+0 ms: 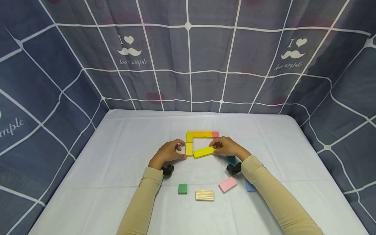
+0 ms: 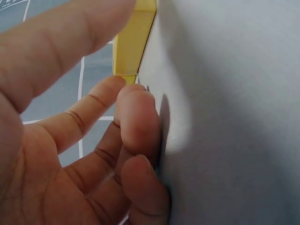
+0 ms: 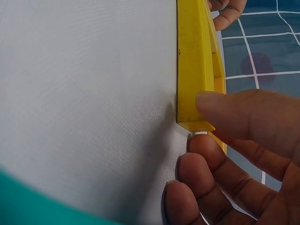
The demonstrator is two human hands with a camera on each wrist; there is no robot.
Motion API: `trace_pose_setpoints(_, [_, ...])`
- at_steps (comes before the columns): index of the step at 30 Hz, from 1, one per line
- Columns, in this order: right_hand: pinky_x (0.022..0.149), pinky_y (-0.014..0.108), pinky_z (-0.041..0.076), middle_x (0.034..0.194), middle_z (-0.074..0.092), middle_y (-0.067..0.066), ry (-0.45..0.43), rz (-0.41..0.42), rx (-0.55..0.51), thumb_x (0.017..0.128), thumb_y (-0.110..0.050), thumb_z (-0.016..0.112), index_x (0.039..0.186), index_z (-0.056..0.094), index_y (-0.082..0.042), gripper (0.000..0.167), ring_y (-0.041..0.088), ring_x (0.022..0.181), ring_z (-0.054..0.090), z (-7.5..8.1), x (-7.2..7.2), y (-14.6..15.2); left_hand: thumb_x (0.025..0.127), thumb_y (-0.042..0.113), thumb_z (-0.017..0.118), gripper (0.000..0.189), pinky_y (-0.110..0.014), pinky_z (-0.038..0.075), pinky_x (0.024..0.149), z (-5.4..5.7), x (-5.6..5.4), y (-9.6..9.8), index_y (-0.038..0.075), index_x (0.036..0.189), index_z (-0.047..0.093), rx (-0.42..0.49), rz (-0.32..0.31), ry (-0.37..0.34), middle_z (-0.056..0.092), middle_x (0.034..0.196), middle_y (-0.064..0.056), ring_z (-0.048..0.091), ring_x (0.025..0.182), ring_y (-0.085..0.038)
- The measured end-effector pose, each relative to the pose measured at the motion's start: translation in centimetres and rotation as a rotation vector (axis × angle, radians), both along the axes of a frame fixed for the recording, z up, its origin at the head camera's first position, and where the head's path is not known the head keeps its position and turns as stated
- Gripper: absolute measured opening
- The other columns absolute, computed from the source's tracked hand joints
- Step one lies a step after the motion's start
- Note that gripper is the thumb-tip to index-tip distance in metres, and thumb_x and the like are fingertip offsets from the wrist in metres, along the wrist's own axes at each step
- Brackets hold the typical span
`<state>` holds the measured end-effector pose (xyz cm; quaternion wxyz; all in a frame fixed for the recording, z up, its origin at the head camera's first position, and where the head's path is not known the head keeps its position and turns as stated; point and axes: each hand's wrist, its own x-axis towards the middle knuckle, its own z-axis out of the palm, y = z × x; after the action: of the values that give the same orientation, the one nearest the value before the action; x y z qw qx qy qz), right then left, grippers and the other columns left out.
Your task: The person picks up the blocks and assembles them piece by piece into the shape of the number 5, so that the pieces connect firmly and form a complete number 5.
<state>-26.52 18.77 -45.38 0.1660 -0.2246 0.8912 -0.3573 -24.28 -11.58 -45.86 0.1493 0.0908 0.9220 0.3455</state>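
Note:
My right hand pinches the right end of a bright yellow block, lying at a slant. In the right wrist view the thumb presses on that yellow block. My left hand is at the left side of a yellow block, thumb near its front corner and index finger near its far end; whether they touch it is unclear. Another yellow block continues behind it. From there an orange-yellow block runs right to a small pink block.
Nearer the front lie a green square block, a ridged gold block and a pink block. A teal block and a blue block are partly covered by my right arm. Patterned grey cloth surrounds the white table.

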Motion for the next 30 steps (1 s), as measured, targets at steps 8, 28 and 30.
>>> trace_pose_setpoints(8, [0.088,0.033,0.057,0.106,0.073,0.011,0.011,-0.009,-0.040,0.095,0.000,0.080,0.122,0.074,0.004,0.028,0.022,0.095,0.065,-0.1,0.4,0.6,0.095,0.018,0.086,0.049,-0.041,0.050,0.089,-0.3,0.1,-0.6,0.012,0.140,0.067,0.071,-0.040,0.056,0.067,0.110,-0.004,0.058,0.094,-0.022])
trace_pose_setpoints(28, [0.078,0.029,0.059,0.124,0.069,0.030,-0.028,-0.168,-0.327,0.103,-0.004,0.069,0.129,0.069,0.011,0.030,0.027,0.095,0.067,0.6,2.2,3.4,0.100,0.013,0.080,0.031,-0.039,0.055,0.085,1.0,2.4,-2.2,0.007,0.130,0.073,0.187,-0.148,0.224,0.070,0.111,-0.009,0.065,0.091,-0.021])
trace_pose_setpoints(30, [0.075,0.030,0.060,0.124,0.069,0.030,-0.036,-0.186,-0.340,0.103,-0.004,0.069,0.130,0.069,0.011,0.030,0.029,0.093,0.067,0.5,2.3,3.8,0.100,0.013,0.079,0.032,-0.039,0.055,0.085,1.1,2.8,-2.4,0.007,0.131,0.073,0.192,-0.159,0.223,0.070,0.111,-0.009,0.065,0.092,-0.021])
